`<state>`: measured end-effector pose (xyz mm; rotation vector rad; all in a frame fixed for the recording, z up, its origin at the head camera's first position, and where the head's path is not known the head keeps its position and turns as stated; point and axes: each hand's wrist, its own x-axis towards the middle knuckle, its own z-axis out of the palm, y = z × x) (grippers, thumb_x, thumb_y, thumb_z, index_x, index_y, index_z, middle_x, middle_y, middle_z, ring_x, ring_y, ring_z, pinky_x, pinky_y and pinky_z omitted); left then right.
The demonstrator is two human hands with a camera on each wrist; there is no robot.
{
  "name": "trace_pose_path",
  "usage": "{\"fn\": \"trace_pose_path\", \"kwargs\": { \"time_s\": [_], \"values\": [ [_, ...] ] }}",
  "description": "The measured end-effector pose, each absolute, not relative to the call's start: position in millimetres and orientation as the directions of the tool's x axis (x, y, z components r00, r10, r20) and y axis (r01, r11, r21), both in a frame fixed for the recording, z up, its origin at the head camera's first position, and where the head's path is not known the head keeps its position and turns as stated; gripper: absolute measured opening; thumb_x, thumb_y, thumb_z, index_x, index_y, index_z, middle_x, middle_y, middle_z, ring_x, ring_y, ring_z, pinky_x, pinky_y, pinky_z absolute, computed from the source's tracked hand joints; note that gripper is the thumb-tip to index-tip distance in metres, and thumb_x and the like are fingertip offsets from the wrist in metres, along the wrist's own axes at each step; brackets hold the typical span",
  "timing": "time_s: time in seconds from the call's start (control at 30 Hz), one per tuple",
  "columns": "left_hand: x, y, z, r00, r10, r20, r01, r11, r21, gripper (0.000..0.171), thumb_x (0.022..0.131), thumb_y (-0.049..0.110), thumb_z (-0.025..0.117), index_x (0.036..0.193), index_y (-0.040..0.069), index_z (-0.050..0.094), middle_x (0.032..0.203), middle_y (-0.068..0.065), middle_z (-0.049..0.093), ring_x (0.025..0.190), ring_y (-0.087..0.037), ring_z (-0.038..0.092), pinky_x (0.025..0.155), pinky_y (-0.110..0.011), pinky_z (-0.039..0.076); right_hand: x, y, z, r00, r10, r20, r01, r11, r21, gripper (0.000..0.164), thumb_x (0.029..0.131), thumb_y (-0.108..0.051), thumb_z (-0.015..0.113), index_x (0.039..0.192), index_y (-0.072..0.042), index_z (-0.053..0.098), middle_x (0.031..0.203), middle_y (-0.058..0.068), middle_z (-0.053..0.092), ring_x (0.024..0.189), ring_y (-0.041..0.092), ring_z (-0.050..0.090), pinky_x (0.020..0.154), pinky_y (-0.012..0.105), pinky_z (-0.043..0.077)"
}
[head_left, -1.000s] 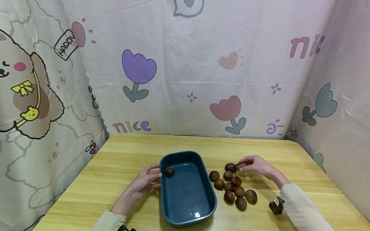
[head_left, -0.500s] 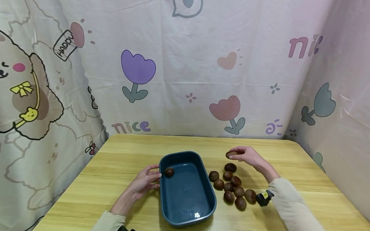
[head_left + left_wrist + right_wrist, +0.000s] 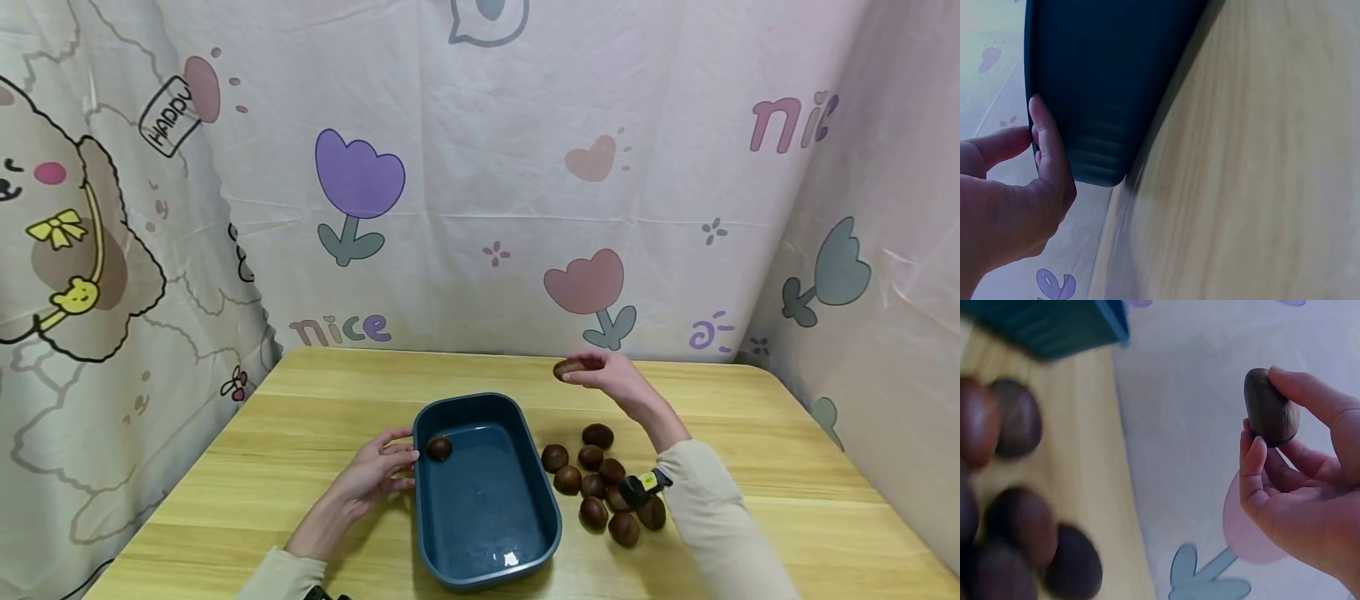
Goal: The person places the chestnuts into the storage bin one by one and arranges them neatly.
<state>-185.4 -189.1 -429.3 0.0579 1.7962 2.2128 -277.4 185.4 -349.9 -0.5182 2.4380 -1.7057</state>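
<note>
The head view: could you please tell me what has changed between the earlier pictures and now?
The right hand has lifted a chestnut off the table at the group's far end and carried it up and leftward in the picture. The left hand at the blue tray, the single nut inside and the loose nuts stayed put.

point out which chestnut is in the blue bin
The chestnut nearest the left hand; the right hand holds one, the others lie on the table.
</note>
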Motion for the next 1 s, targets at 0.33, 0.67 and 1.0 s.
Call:
{"fn": "trace_pose_path", "kwargs": {
  "time_s": [0.33, 0.67, 1.0],
  "values": [
    [-185.4, -190.2, -430.4, -0.957, 0.250, -0.146, -0.194, -0.177, 0.965, 0.055, 0.094, 0.002, 0.056, 0.138, -0.009, 0.025, 0.098, -0.008, 0.057, 0.079, -0.012, 0.061, 0.071, -0.029, 0.055, -279.6, 141.8, -336.1, -0.926, -0.358, 0.123, -0.207, 0.207, -0.956, 0.038, 0.087, -0.010, 0.071, 0.119, 0.008, 0.061, 0.104, 0.010, 0.066, 0.094, 0.019, 0.060, 0.094, 0.041, 0.045],
    [-184.8, -190.7, -429.8, -0.956, 0.256, -0.141, -0.192, -0.191, 0.963, 0.056, 0.094, 0.003, 0.058, 0.138, -0.009, 0.025, 0.098, -0.008, 0.058, 0.078, -0.014, 0.061, 0.070, -0.028, 0.055, -280.1, 104.1, -345.6, -0.909, -0.395, 0.135, -0.197, 0.120, -0.973, 0.032, 0.087, -0.006, 0.071, 0.116, 0.005, 0.064, 0.103, 0.010, 0.068, 0.096, 0.020, 0.061, 0.092, 0.035, 0.046],
    [-185.0, -190.4, -428.0, -0.957, 0.257, -0.136, -0.188, -0.194, 0.963, 0.054, 0.095, 0.002, 0.056, 0.138, -0.009, 0.025, 0.098, -0.007, 0.058, 0.079, -0.013, 0.061, 0.070, -0.028, 0.055, -281.1, 72.3, -369.9, -0.924, -0.371, 0.087, -0.133, 0.100, -0.986, 0.032, 0.087, -0.007, 0.072, 0.116, 0.004, 0.065, 0.103, 0.010, 0.068, 0.095, 0.020, 0.061, 0.094, 0.040, 0.047]
  ]
}}
